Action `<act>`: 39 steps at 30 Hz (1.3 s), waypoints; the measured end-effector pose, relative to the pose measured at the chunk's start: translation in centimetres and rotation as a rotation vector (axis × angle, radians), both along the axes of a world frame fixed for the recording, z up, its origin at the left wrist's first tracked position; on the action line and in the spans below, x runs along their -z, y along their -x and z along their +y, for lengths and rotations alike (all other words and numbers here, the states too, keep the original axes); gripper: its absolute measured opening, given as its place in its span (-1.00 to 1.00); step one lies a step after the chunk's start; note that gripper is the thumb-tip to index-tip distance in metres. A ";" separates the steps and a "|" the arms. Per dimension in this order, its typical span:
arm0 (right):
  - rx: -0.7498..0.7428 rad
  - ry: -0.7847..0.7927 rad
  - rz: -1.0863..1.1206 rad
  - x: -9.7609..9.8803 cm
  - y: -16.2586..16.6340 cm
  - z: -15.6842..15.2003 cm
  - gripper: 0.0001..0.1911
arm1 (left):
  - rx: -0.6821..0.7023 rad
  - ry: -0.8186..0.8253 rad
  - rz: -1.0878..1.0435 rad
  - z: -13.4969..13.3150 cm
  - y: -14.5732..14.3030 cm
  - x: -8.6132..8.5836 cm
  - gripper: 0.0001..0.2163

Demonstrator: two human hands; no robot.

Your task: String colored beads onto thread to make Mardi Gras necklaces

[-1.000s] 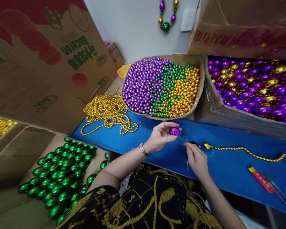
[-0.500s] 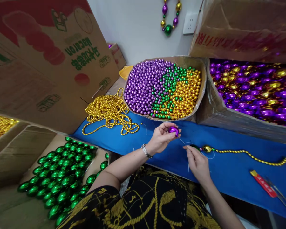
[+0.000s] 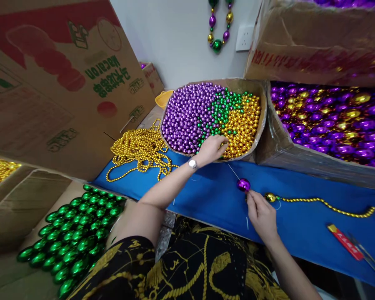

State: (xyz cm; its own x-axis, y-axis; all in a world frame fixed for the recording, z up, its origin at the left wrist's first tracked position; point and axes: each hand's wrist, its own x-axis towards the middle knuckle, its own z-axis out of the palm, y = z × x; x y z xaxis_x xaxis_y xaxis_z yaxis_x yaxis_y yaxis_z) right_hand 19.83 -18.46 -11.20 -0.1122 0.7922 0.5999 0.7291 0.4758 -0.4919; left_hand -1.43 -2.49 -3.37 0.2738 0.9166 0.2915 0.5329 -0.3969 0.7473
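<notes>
My left hand (image 3: 211, 148), with a watch on its wrist, reaches over the near edge of a shallow cardboard box (image 3: 262, 121) of small purple, green and gold beads. Its fingers are slightly curled and apart by the green and gold beads; no bead shows between them. Over the blue cloth, my right hand (image 3: 263, 214) is closed in a pinch on a thin needle (image 3: 233, 171). A large shiny purple bead (image 3: 243, 184) sits on the needle, right at the fingertips. Beside that hand lies a strand of gold beads (image 3: 325, 201) with a bigger gold bead (image 3: 270, 197) at its near end.
Gold bead strands (image 3: 137, 148) are heaped left on the blue cloth (image 3: 206, 183). Large green beads (image 3: 78, 229) fill a lower carton. Right stands a box of purple and gold beads (image 3: 340, 121). A red packet (image 3: 345, 241) lies near tweezers (image 3: 368, 258). A necklace (image 3: 217, 46) hangs on the wall.
My left hand has let go of the purple bead and moved up to the box of small beads. The purple bead is now on the needle, near my right fingers.
</notes>
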 end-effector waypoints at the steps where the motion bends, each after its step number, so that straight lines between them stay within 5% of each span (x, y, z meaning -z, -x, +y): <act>1: 0.010 0.004 0.001 0.0 0.0 0.0 -0.80 | -0.019 0.019 0.132 1.7 -0.1 0.0 -0.97; 4: 0.038 0.020 0.008 -0.1 0.0 -0.1 -0.78 | -0.042 0.085 0.292 4.8 -0.8 0.5 -0.87; 8: 0.050 0.030 0.010 0.0 -0.1 -0.2 -0.78 | 0.004 0.101 0.255 4.4 -1.1 0.5 -0.94; 10: 0.051 0.033 0.019 0.2 -0.2 -0.3 -0.79 | 0.063 0.187 0.050 2.7 -0.8 0.0 -0.91; 14: 0.047 0.037 0.044 0.4 -0.2 -0.4 -0.79 | 0.176 0.598 -0.746 -2.3 0.0 -0.8 -0.75; 17: 0.031 0.032 0.040 0.3 0.0 -0.5 -0.81 | 0.180 0.768 -0.974 -5.2 0.2 -0.7 -0.74; 39: 0.030 0.029 -0.059 0.0 0.3 -0.6 -0.77 | 0.096 0.672 -0.928 -7.6 0.1 0.3 -0.77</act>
State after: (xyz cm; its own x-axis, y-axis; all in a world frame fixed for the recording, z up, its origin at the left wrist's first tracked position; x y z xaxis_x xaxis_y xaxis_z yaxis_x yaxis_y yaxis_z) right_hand 19.53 -19.10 -11.16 -0.1227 0.8125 0.5700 0.7707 0.4398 -0.4611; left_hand -1.57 -10.13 -3.65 0.2864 0.9502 -0.1230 -0.3440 0.2218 0.9124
